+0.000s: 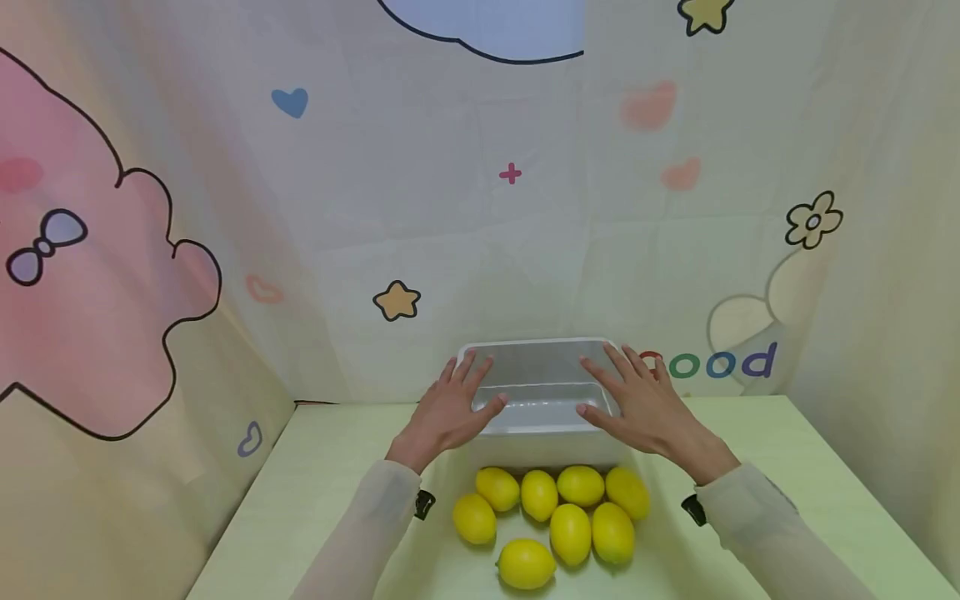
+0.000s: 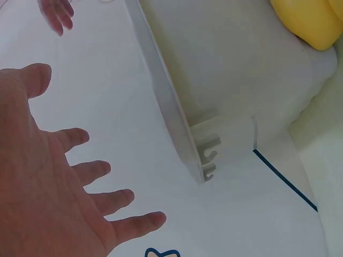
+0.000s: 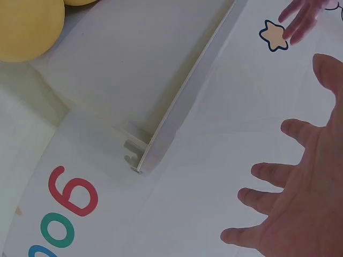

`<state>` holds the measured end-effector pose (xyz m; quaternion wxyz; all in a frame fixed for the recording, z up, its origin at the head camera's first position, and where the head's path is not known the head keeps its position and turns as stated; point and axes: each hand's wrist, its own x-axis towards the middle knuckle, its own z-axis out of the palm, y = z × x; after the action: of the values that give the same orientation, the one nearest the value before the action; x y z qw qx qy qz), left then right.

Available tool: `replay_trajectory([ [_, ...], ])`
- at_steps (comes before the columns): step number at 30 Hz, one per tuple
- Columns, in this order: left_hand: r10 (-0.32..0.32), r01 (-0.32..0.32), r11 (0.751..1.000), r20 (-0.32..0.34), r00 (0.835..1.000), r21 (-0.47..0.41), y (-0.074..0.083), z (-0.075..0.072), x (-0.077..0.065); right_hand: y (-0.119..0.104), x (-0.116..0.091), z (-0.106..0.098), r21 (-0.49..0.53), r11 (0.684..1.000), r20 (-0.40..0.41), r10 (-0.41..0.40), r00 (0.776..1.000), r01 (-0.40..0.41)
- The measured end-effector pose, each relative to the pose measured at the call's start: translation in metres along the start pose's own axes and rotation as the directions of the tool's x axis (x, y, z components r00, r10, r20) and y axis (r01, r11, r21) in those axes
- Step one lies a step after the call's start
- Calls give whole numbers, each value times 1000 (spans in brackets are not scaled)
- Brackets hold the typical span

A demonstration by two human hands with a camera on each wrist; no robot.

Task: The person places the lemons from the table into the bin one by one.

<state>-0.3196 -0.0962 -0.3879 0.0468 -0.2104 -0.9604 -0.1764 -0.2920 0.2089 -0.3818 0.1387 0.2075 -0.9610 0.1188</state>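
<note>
A pale rectangular bin (image 1: 543, 451) stands at the back of the table, its inside showing bare grey walls in the head view. My left hand (image 1: 450, 412) is spread over its left end, fingers straight and parted, holding nothing. Over the right end my right hand (image 1: 645, 404) is spread the same way, palm down. Both wrist views show a gap between the fingers and the rim of the bin (image 2: 236, 64). In front of the bin lie several yellow lemons (image 1: 571, 533), loosely grouped on the table.
The pale green tabletop (image 1: 315, 483) runs back to a printed cloth (image 1: 450, 208) hung behind the bin. More cloth closes off the left and right sides. Dark wrist straps (image 1: 424, 504) show at the sleeve cuffs.
</note>
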Motion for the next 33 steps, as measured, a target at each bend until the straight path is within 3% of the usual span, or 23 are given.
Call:
replay_trajectory([
  [11, -26, 22, 993, -34, 999, -120, -15, 3, 0, -3, -26, 6, 1, 1000, -41, -20, 999, 20],
  [20, -58, 47, 981, -56, 997, -191, -26, 14, 0, -10, -48, 10, -10, 998, -83, -62, 995, 62],
  [28, -95, 69, 951, -74, 993, -301, -36, 21, 3, -15, -67, 18, -37, 992, -159, -127, 979, 123],
  [33, -134, 102, 916, -57, 989, -387, -44, 26, 5, -17, -80, 22, -69, 983, -201, -178, 963, 167],
])
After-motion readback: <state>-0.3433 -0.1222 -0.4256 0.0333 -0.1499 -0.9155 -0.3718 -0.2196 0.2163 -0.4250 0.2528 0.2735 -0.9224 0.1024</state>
